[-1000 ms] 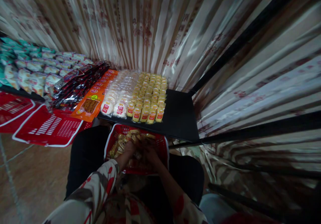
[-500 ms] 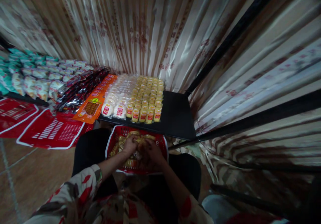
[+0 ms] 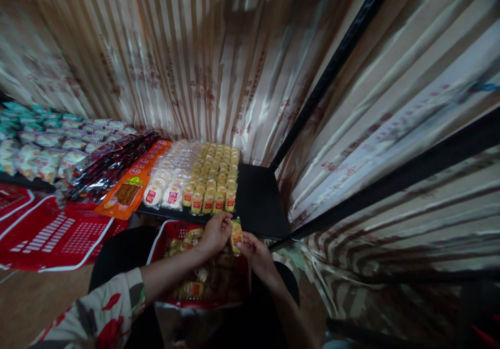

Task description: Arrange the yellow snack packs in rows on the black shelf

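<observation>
A small yellow wrapped snack packet [image 3: 236,235] with an orange-red label is held up between my two hands, over the back right of a red basket [image 3: 155,246]. My left hand [image 3: 217,233] is closed, its fingertips pinching at the packet's upper left edge. From the lower right, my right hand [image 3: 257,252] grips the same packet between thumb and fingers. More yellow packets [image 3: 192,289] lie loose in the basket on my lap. Beyond it, rows of matching packets [image 3: 219,199] stand on a black shelf [image 3: 260,198].
Left of the yellow rows are white round packets [image 3: 172,197], an orange snack bag [image 3: 127,192], dark shiny packs [image 3: 107,174] and white-and-green bags [image 3: 42,143]. Another red basket [image 3: 94,242] sits at left. Black metal bars [image 3: 351,203] cross before the striped curtain [image 3: 187,67].
Both hands have risen out of the basket, bringing up one yellow snack packet between them. The view has shifted, so the shelf and basket appear lower and further left.
</observation>
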Action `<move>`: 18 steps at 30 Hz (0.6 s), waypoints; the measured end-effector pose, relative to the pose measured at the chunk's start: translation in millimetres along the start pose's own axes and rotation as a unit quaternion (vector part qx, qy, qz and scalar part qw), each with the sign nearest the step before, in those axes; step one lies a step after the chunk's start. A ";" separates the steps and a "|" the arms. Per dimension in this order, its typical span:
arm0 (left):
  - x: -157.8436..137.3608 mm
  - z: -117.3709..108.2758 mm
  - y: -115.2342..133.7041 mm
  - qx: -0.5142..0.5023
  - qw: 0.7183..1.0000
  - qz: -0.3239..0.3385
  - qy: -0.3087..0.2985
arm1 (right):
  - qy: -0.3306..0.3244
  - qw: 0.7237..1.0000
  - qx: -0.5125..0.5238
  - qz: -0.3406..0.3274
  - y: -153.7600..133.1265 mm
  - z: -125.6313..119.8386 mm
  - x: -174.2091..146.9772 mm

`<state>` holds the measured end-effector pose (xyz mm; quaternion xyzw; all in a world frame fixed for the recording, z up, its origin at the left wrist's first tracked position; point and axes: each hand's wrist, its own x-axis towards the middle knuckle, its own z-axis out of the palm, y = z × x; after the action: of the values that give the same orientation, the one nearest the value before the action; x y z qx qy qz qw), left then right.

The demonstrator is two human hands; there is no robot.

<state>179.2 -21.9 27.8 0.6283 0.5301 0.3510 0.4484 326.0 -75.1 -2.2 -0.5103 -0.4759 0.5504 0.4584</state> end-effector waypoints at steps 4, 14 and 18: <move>32.5 13.1 31.5 0.021 0.999 0.042 -0.002 | 0.110 0.993 0.000 -0.032 -14.1 -19.3 24.9; 97.3 65.4 83.9 0.099 0.991 0.018 0.086 | 0.281 0.952 -0.082 -0.090 -27.3 -62.1 139.1; 134.2 90.0 78.1 0.060 0.992 -0.068 0.090 | 0.297 0.940 -0.158 -0.056 -27.7 -77.6 182.8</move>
<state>314.8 89.7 64.6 0.5824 0.6298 0.3429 0.3828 393.1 113.8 0.3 -0.6890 -0.4271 0.2645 0.5224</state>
